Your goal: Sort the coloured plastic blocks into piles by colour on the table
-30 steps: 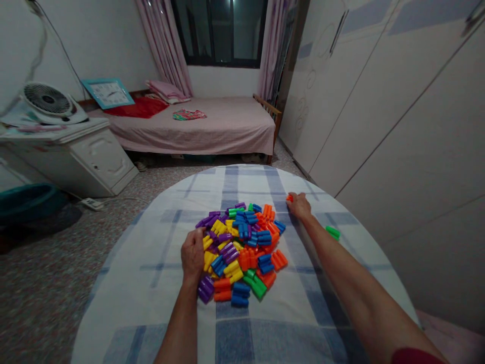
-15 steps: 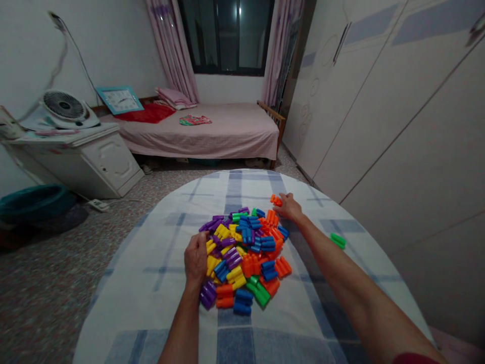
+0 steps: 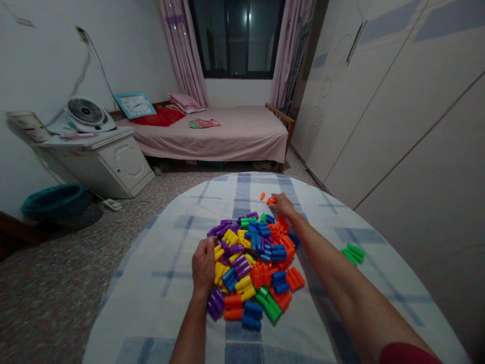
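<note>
A heap of plastic building blocks (image 3: 242,264) in purple, yellow, blue, orange and green lies on the round table. My left hand (image 3: 203,264) rests at the heap's left side, fingers curled against yellow and purple blocks; its fingertips are partly hidden. Beyond the far edge of the heap, my right hand (image 3: 283,205) has its fingers closed on a small orange block (image 3: 271,200). Just left of that, a little orange piece (image 3: 262,196) lies alone on the cloth. Green blocks (image 3: 353,253) sit apart to the right of my right forearm.
A blue-and-white checked cloth (image 3: 182,263) covers the table. Past it stand a bed (image 3: 227,139) with a pink sheet, a white cabinet (image 3: 117,162) with a fan (image 3: 86,111), a teal bin (image 3: 56,199), and a tall wardrobe (image 3: 397,126) on the right.
The view has swung slightly left. My right hand has moved a little left with the orange block, and a small orange piece now lies separate from it. My left hand stays beside the heap.
</note>
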### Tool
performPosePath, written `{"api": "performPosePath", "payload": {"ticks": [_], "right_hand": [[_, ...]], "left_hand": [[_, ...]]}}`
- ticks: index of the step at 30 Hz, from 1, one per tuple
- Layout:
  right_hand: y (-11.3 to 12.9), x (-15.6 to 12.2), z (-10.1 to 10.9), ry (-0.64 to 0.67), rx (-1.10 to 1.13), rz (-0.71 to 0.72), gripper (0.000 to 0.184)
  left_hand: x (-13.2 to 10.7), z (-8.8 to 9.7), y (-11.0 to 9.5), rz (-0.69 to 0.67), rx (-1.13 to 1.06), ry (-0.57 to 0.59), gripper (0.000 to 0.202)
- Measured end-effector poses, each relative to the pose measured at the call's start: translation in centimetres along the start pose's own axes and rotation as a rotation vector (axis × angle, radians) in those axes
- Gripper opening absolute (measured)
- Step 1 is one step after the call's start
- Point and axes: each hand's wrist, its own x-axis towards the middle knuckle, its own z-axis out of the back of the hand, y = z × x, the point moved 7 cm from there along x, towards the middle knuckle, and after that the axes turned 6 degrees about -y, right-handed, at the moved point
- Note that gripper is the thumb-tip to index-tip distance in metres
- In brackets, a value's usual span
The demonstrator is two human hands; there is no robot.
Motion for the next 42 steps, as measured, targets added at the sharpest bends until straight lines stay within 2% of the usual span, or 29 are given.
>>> {"api": "performPosePath", "payload": {"ticks": [3,6,8,10,13,17,20,24,26,28,30,32,35,37,40,42], "right_hand": [[-1.1,-0.9,0.4,-0.043,0.005,-0.027,0.067],[-2.7,-2.0,1.2,-0.062,-0.018,-0.074,0.064],[-2.7,-2.2,1.9,-0.069,-0.046,-0.053,0.062],[-1.2,-1.6,2.6,-0.091,-0.074,0.035,0.063],[3.2,0.4,2.6,-0.087,-0.089,0.219,0.061],[8.7,2.8,0.1,0.008,-0.145,0.384,0.054],[9.9,3.3,-1.5,0.033,-0.175,0.411,0.041],[8.0,2.2,-1.7,0.022,-0.178,0.406,0.029],[6.5,1.2,-1.1,0.013,-0.168,0.422,0.03],[4.9,0.4,-0.1,-0.054,-0.128,0.402,0.037],[3.2,-0.1,0.6,-0.118,-0.067,0.3,0.049],[1.8,-0.4,0.1,-0.09,-0.01,0.165,0.056],[1.9,-0.7,-1.5,0.025,0.033,0.113,0.053],[2.6,-1.1,-1.7,0.021,0.057,0.135,0.052],[2.1,-2.7,0.2,-0.1,0.14,0.125,0.057],[0.3,-5.0,2.5,-0.221,0.182,0.146,0.058]], "left_hand": [[0.0,0.0,0.1,0.004,0.003,0.001,0.046],[0.0,0.0,0.2,0.018,0.015,0.0,0.047],[0.0,0.0,0.2,0.024,0.021,0.003,0.047],[0.0,-0.1,0.2,0.029,0.02,0.007,0.047],[0.0,-0.1,0.3,0.042,0.003,0.012,0.046],[0.0,-0.2,0.5,0.047,-0.025,0.015,0.047],[-0.1,-0.2,0.6,0.045,-0.028,0.019,0.047],[-0.1,-0.1,0.3,0.034,-0.025,0.007,0.046],[-0.1,-0.1,0.2,0.032,-0.019,0.007,0.046],[-0.1,-0.1,0.2,0.036,-0.011,0.009,0.046],[-0.1,-0.1,0.2,0.037,-0.002,0.01,0.047],[-0.1,0.0,0.3,0.035,0.006,0.005,0.046],[0.0,0.0,0.4,0.028,0.01,-0.002,0.045],[0.1,0.0,0.5,0.027,0.015,0.001,0.045],[0.3,-0.1,0.7,0.02,0.034,0.006,0.045],[0.3,0.0,0.8,0.019,0.044,-0.005,0.047]]}}
